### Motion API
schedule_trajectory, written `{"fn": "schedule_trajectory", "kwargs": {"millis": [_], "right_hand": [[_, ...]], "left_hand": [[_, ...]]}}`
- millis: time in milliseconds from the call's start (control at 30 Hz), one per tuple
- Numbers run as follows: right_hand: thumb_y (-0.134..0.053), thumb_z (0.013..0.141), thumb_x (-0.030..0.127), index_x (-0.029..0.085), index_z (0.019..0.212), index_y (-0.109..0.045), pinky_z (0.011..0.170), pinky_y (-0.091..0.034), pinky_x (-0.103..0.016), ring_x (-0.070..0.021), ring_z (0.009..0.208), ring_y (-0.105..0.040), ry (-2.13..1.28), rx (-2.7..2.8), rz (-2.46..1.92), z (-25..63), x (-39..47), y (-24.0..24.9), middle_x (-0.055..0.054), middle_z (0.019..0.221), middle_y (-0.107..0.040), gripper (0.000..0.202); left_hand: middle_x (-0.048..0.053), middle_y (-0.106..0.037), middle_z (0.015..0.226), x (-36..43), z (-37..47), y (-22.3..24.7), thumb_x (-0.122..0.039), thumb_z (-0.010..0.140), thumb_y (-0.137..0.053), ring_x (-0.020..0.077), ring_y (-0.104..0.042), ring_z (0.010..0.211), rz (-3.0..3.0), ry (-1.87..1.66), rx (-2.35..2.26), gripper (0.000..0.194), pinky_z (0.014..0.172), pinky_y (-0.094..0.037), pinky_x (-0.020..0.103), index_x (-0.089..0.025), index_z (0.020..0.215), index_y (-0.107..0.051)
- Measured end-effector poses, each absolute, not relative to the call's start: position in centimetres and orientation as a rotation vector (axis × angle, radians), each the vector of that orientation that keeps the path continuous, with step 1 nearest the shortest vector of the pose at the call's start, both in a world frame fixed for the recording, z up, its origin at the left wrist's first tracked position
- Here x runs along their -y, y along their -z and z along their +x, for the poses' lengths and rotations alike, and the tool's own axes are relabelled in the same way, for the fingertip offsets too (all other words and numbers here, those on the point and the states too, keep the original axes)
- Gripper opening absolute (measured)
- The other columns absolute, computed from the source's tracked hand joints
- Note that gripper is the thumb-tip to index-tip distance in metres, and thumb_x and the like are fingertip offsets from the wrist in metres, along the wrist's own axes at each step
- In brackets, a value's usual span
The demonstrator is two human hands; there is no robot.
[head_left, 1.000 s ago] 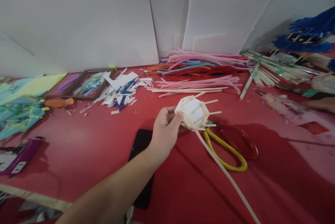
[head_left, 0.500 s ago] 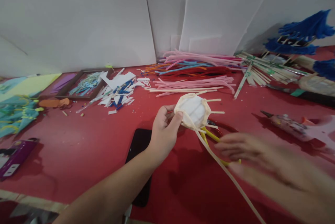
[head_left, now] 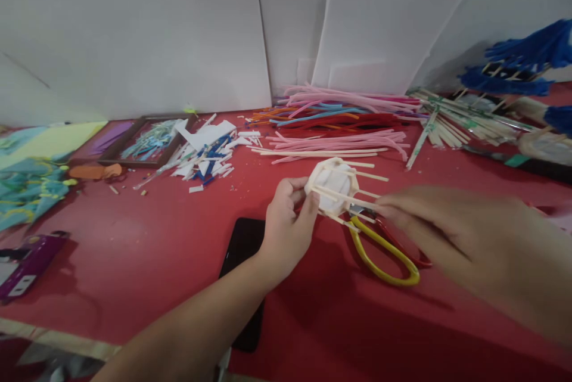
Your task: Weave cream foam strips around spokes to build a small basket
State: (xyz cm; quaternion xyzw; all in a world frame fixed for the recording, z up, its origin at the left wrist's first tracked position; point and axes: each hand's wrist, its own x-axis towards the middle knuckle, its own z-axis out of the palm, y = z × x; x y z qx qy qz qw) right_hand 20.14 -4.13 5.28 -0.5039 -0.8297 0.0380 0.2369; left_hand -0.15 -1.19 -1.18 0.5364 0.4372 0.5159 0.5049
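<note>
A small round white piece [head_left: 333, 184] with a cream strip around its edge and several thin sticks pointing right is held up over the red table. My left hand [head_left: 292, 215] grips it at its left edge, thumb in front. My right hand [head_left: 420, 221], slightly blurred, pinches the cream strip [head_left: 357, 199], which runs from near my left thumb across the piece to my right fingertips. Scissors with yellow and red handles [head_left: 384, 278] lie just below, their blades partly hidden behind the piece and sticks.
A black phone [head_left: 243, 245] lies under my left forearm. Pink fuzzy stems [head_left: 335, 142], paper scraps [head_left: 210, 143] and a framed tray [head_left: 105, 158] line the back. Wrapped sticks [head_left: 447, 123] and blue fringed models [head_left: 527, 51] stand right. A purple tool [head_left: 36, 266] is left.
My right hand has closed on the cream strip and pulled it up toward the right; it hung down to the lower right before. The scissors handles are more exposed. The view has shifted slightly.
</note>
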Motion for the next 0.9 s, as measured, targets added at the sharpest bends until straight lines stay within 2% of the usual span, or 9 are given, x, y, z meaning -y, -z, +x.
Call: {"fn": "schedule_trajectory", "kwargs": {"millis": [167, 300, 433, 567, 700, 900], "right_hand": [[-0.039, 0.101, 0.028, 0.019, 0.091, -0.072, 0.057, -0.049, -0.028, -0.0196, 0.069, -0.072, 0.163, 2.339, -1.221, 19.1, 2.5, -3.8, -0.007, 0.081, -0.077, 0.036], [-0.04, 0.099, 0.021, 0.019, 0.093, -0.071, 0.059, -0.047, -0.028, -0.0192, 0.075, -0.071, 0.162, 2.455, -1.197, 18.6, 2.3, -3.1, -0.008, 0.087, -0.076, 0.032], [-0.041, 0.096, 0.018, 0.019, 0.089, -0.071, 0.056, -0.041, -0.03, -0.0191, 0.071, -0.067, 0.138, 2.594, -1.291, 18.5, 2.6, -3.1, -0.009, 0.091, -0.076, 0.031], [-0.043, 0.094, 0.021, 0.019, 0.089, -0.072, 0.051, -0.034, -0.032, -0.02, 0.065, -0.063, 0.143, 2.438, -1.409, 17.9, 3.0, -2.7, -0.009, 0.085, -0.074, 0.03], [-0.045, 0.095, 0.027, 0.022, 0.089, -0.074, 0.062, -0.046, -0.029, -0.0191, 0.075, -0.068, -0.207, 2.093, -1.34, 16.8, 3.0, -2.3, -0.007, 0.086, -0.076, 0.03], [-0.059, 0.086, 0.037, 0.024, 0.088, -0.078, 0.072, -0.054, -0.032, -0.0207, 0.079, -0.07, -0.803, 1.626, -1.355, 15.8, 3.1, -2.3, -0.005, 0.088, -0.078, 0.023]], "left_hand": [[0.012, -0.078, 0.098, 1.3, -0.1, 1.1, -0.039, 0.091, -0.063, 0.0219, -0.076, 0.091, 1.358, -1.228, -1.067, 0.023, 0.078, -0.059, 0.033, -0.019, 0.1, -0.054], [0.012, -0.078, 0.098, 1.5, -0.1, 1.2, -0.037, 0.092, -0.061, 0.022, -0.076, 0.092, 1.428, -1.212, -1.097, 0.021, 0.078, -0.058, 0.033, -0.019, 0.101, -0.053], [0.011, -0.077, 0.096, 1.6, -0.1, 1.3, -0.035, 0.093, -0.061, 0.021, -0.075, 0.089, 1.442, -1.207, -1.111, 0.02, 0.074, -0.058, 0.031, -0.019, 0.103, -0.054], [0.01, -0.077, 0.097, 1.8, 0.1, 1.2, -0.034, 0.095, -0.059, 0.0211, -0.075, 0.089, 1.435, -1.172, -1.108, 0.018, 0.073, -0.058, 0.031, -0.019, 0.104, -0.054], [0.01, -0.077, 0.097, 1.7, 0.1, 0.9, -0.036, 0.096, -0.059, 0.0218, -0.076, 0.091, 1.416, -1.147, -1.079, 0.018, 0.077, -0.059, 0.033, -0.02, 0.103, -0.054], [0.009, -0.077, 0.101, 1.7, 0.0, 0.8, -0.03, 0.095, -0.057, 0.0198, -0.074, 0.088, 1.489, -1.162, -1.126, 0.015, 0.073, -0.057, 0.03, -0.02, 0.107, -0.054]]}}
